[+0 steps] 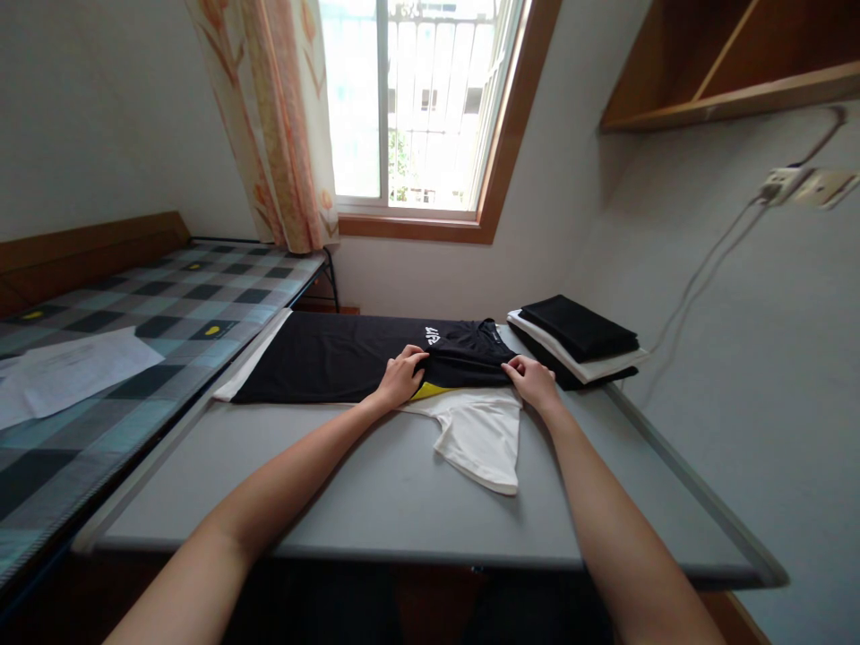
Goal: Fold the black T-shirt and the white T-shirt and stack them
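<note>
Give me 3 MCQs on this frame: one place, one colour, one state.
1. Where is the folded stack?
A. right of the black shirt
B. on the bed
C. on the shelf

2. What colour is the sleeve sticking out toward the camera?
A. red
B. white
C. blue

3. What are the hands doing?
A. hanging free
B. holding paper
C. pinching the black shirt

Answers: 1 A, it lies at the table's far right. 2 B, plainly white. 3 C, left hand and right hand grip the shirt's near edge.

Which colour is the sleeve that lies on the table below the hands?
White; the sleeve shows clearly in the head view, on the grey table.
</note>
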A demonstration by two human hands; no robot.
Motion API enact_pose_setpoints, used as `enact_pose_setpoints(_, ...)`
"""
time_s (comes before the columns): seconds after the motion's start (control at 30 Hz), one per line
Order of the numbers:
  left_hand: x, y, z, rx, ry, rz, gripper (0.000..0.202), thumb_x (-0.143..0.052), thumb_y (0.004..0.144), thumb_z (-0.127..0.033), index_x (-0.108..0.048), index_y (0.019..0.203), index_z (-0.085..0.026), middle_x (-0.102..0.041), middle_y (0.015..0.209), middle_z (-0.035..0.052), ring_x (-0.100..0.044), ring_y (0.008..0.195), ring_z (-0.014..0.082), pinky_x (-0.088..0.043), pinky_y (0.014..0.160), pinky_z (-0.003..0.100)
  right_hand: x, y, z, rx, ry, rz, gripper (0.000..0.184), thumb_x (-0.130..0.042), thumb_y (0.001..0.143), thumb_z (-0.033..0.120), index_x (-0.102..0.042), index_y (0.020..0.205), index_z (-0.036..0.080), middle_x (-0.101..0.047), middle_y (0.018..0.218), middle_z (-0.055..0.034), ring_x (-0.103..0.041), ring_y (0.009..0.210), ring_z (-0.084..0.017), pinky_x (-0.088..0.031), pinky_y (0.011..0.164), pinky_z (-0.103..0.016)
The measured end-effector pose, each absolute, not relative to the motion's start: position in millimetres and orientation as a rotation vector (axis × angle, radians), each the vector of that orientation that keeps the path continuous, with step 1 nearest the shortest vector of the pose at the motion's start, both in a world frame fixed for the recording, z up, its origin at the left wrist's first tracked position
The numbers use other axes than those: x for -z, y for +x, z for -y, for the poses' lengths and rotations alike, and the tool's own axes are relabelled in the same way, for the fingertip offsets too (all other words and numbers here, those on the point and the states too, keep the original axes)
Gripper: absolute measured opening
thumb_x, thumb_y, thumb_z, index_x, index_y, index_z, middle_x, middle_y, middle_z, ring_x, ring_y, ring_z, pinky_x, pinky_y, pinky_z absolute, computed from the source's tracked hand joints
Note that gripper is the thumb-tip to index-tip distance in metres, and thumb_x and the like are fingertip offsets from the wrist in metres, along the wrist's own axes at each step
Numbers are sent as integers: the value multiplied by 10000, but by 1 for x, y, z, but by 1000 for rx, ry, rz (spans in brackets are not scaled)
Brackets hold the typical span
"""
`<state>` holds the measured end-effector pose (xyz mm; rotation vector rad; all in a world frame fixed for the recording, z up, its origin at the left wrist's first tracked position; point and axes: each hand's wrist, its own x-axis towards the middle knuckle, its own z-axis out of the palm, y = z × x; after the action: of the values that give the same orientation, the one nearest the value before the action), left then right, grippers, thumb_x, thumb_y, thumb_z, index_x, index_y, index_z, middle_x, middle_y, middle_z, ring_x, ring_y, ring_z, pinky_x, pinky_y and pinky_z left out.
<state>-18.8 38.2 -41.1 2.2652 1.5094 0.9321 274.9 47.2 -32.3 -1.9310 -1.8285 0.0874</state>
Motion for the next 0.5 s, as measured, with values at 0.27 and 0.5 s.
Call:
enact_pose_setpoints(0.27, 44, -22, -47, -847, 2176, -1560, 368, -700, 795, -251, -650, 1156, -204, -593, 1219, 52, -584, 1125, 217, -431, 973, 368, 34, 278, -48, -226, -1930, 1772, 282, -565, 816, 471, -719, 819, 236, -736, 877, -60, -641, 927, -259, -386, 780, -354)
enact_pose_setpoints(0.5, 31, -27, -48, -677, 2293, -1572, 299, -742, 752, -296, -724, 1043, -231, -593, 1189, 55, -562, 1093, 234, -447, 940, 359, 40, 282, -53, -253, -1827, 1712, 253, -546, 809, 416, -686, 834, 208, -685, 743, -48, -624, 738, -214, -390, 697, -319)
